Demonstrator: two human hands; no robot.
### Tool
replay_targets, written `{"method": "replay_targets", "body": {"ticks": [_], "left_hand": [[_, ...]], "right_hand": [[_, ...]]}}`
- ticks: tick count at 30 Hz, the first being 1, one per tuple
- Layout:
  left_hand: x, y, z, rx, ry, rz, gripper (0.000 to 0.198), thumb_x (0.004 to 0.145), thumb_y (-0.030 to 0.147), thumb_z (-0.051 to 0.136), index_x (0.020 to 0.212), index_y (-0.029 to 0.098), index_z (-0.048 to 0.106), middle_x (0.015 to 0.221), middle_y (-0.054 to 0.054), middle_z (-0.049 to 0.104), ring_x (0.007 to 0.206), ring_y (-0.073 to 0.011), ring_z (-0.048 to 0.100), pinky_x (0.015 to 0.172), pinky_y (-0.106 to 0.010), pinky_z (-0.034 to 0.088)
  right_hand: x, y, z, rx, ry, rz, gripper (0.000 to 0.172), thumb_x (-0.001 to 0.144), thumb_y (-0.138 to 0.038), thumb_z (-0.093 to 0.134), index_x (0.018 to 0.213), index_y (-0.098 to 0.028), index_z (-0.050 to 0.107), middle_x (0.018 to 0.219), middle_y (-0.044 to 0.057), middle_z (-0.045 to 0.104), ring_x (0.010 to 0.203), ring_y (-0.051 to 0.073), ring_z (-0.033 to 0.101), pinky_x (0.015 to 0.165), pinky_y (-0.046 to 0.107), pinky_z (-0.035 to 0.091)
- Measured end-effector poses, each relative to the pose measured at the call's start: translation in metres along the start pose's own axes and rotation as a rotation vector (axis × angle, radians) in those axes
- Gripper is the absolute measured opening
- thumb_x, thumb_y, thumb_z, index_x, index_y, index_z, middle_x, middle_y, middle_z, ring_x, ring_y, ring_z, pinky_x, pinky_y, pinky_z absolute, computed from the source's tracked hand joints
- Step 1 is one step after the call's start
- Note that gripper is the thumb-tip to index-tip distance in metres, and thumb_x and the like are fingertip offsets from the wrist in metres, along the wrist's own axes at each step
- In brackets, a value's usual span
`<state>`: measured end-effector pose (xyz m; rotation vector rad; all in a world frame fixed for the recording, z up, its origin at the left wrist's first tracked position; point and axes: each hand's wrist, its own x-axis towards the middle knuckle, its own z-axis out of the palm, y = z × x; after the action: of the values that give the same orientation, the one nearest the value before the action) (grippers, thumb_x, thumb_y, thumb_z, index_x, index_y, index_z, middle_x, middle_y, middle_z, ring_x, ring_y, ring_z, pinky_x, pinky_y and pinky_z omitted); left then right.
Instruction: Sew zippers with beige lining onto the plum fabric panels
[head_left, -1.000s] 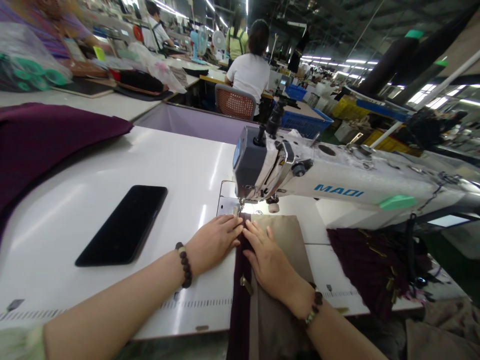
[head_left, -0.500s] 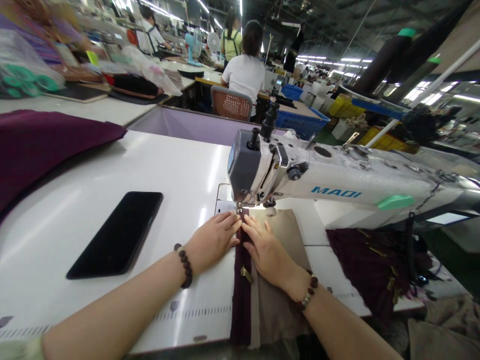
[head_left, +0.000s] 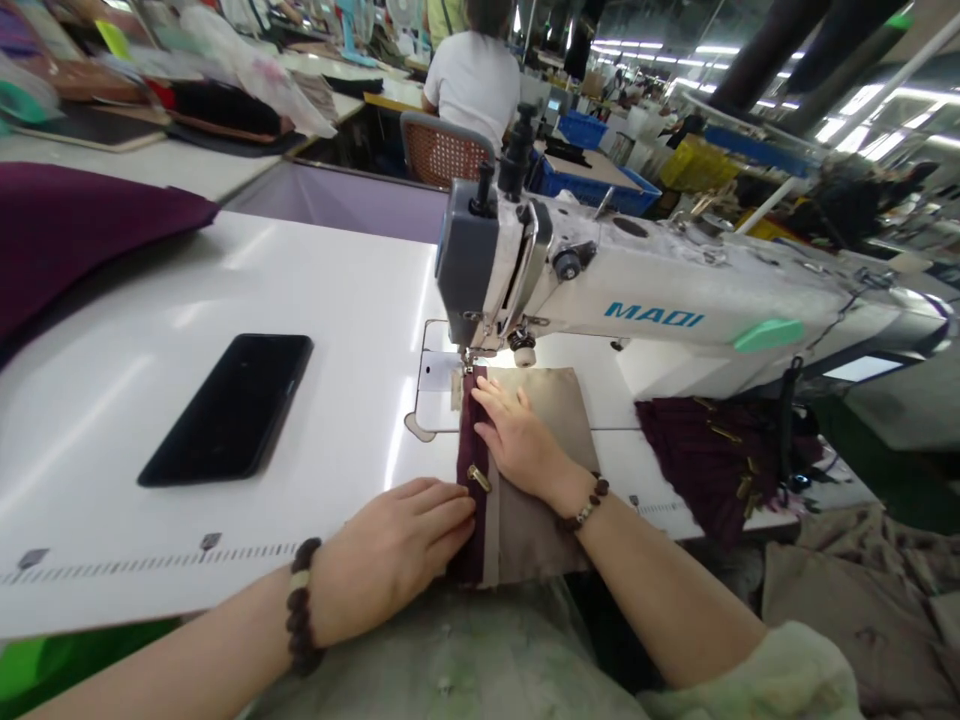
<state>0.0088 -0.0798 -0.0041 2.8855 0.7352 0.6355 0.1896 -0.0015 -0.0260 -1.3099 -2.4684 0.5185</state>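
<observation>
A maroon zipper strip (head_left: 471,545) lies along the left edge of a beige fabric piece (head_left: 551,535), its front end at the needle area of the sewing machine (head_left: 547,270). A brass zipper pull (head_left: 478,478) rests on the strip. My right hand (head_left: 525,445) lies flat on the fabric just in front of the presser foot (head_left: 469,362), fingers spread, fingertips near the strip. Nearer the table's front edge, my left hand (head_left: 397,550) has its fingers together and closed on the strip's left side, below the pull; its thumb is mostly hidden.
A black phone (head_left: 229,410) lies on the white table (head_left: 352,330) to the left, with maroon fabric (head_left: 90,235) behind it. More maroon zipper strips (head_left: 697,460) are piled right of the machine. Beige fabric (head_left: 862,610) hangs at lower right. A person (head_left: 474,85) sits ahead.
My left hand has moved from beside the presser foot back toward the table's front edge, along the strip. My right hand stays on the fabric near the foot. The view has tilted down.
</observation>
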Motion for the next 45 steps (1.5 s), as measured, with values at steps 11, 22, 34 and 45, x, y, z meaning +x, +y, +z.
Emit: {"method": "replay_targets", "body": {"ticks": [11, 22, 34, 45], "left_hand": [[-0.001, 0.0, -0.002, -0.153, -0.103, 0.086, 0.029, 0.092, 0.014, 0.03, 0.093, 0.01, 0.059, 0.097, -0.009, 0.062, 0.091, -0.0201, 0.054, 0.081, -0.032, 0.046], [-0.008, 0.002, 0.007, -0.19, -0.051, 0.034, 0.025, 0.091, 0.013, 0.033, 0.093, 0.01, 0.058, 0.09, -0.009, 0.062, 0.087, -0.0187, 0.054, 0.078, -0.03, 0.048], [-0.003, 0.016, 0.015, -0.195, 0.1, -0.025, 0.026, 0.092, 0.014, 0.034, 0.088, 0.01, 0.059, 0.086, -0.008, 0.063, 0.08, -0.0165, 0.056, 0.072, -0.027, 0.05], [-0.005, 0.022, 0.01, -0.064, 0.018, 0.011, 0.044, 0.094, 0.013, 0.018, 0.092, 0.006, 0.062, 0.091, -0.01, 0.064, 0.091, -0.0188, 0.057, 0.081, -0.028, 0.051]], "right_hand": [[-0.001, 0.0, 0.0, -0.029, 0.0, -0.01, 0.04, 0.088, -0.018, 0.039, 0.127, -0.013, 0.039, 0.138, 0.009, 0.03, 0.129, 0.021, 0.025, 0.106, 0.049, 0.017], [-0.001, -0.001, -0.001, -0.032, 0.008, -0.006, 0.04, 0.087, -0.016, 0.041, 0.126, -0.014, 0.041, 0.138, 0.009, 0.031, 0.129, 0.02, 0.025, 0.106, 0.049, 0.018], [0.001, -0.002, -0.003, -0.047, -0.01, 0.01, 0.038, 0.088, -0.02, 0.042, 0.125, -0.013, 0.043, 0.136, 0.01, 0.035, 0.127, 0.02, 0.028, 0.106, 0.046, 0.018], [0.006, -0.004, -0.009, -0.082, -0.04, -0.011, 0.035, 0.086, -0.019, 0.046, 0.12, -0.01, 0.045, 0.134, 0.011, 0.037, 0.126, 0.021, 0.028, 0.106, 0.05, 0.017]]}}
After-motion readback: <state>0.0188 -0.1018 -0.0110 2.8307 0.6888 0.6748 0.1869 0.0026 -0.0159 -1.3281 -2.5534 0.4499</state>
